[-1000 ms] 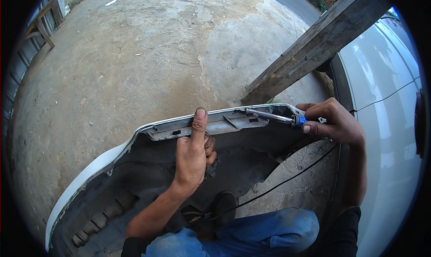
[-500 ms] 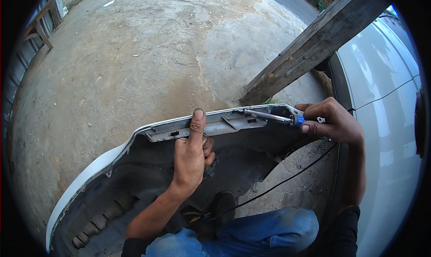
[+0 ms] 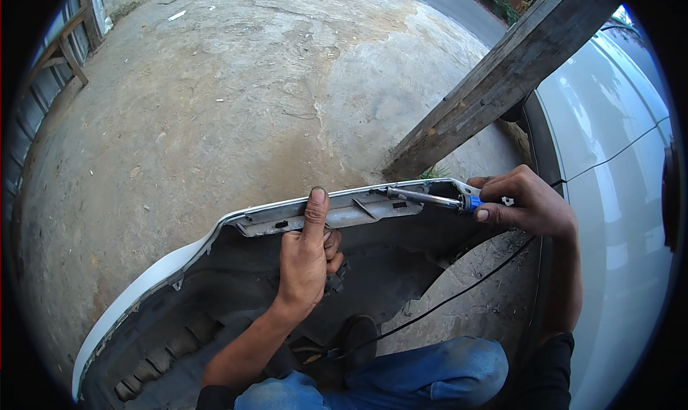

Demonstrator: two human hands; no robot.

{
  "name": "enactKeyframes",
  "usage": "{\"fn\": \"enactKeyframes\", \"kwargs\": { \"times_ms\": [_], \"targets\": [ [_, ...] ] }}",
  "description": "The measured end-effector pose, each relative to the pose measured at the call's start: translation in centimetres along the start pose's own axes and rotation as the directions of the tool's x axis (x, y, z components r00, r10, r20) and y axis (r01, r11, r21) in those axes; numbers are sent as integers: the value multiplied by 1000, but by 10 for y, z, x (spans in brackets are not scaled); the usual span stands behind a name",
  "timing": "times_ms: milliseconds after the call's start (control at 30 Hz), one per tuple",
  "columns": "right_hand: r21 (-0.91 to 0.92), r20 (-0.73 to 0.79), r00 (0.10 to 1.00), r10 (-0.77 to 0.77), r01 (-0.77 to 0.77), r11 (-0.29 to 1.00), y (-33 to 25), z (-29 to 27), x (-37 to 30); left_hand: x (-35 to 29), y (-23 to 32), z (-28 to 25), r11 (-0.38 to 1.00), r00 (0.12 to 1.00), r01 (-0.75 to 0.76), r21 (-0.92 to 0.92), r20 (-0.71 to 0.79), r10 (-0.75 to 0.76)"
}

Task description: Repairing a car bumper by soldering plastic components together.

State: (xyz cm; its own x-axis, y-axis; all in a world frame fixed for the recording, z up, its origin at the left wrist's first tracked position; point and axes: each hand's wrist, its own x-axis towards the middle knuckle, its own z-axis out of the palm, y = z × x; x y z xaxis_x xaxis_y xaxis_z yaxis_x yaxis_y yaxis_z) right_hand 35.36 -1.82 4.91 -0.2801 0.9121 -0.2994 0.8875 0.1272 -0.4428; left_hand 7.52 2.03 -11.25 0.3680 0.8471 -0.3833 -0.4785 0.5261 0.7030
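A car bumper (image 3: 387, 259), white outside and dark inside, stretches across in front of my knees with its inner side toward me. My left hand (image 3: 302, 267) grips its upper edge, thumb up over the grey inner flange (image 3: 347, 214) and fingers curled below. In my right hand (image 3: 527, 203) is a soldering iron (image 3: 430, 198) with a metal barrel and blue collar, pointing left. Its tip meets the flange near the bumper's right end. The rest of the handle is hidden in my fingers.
A black cord (image 3: 451, 292) runs from near my right hand down to my shoe (image 3: 360, 335). Behind the bumper, a slanted wooden post (image 3: 494, 87) rises from the concrete floor (image 3: 236, 109). A light-coloured car (image 3: 609, 195) stands close on the right.
The view has shifted slightly, and the bumper's upper edge appears a little lower. Both hands keep their holds, with the iron's tip still at the same part of the flange.
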Motion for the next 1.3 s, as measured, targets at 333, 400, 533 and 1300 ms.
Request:
{"fn": "enactKeyframes", "kwargs": {
  "times_ms": [333,400,533,1300],
  "targets": [
    [-29,3,1000,-8,8,1000,0,-4,-5,0,0,3,1000,1000,-7,-16,11,8],
    [-28,10,1000,-6,6,1000,2,-1,0,1,-1,0,1000,1000,-8,-16,-2,8],
    [-21,-2,1000,-15,15,1000,3,0,0,2,-2,-2,1000,1000,-15,-17,-1,15],
    [5,9,1000,23,-23,1000,-5,-1,-2,0,-1,0,1000,1000,-16,8,-12,16]
  ]
}}
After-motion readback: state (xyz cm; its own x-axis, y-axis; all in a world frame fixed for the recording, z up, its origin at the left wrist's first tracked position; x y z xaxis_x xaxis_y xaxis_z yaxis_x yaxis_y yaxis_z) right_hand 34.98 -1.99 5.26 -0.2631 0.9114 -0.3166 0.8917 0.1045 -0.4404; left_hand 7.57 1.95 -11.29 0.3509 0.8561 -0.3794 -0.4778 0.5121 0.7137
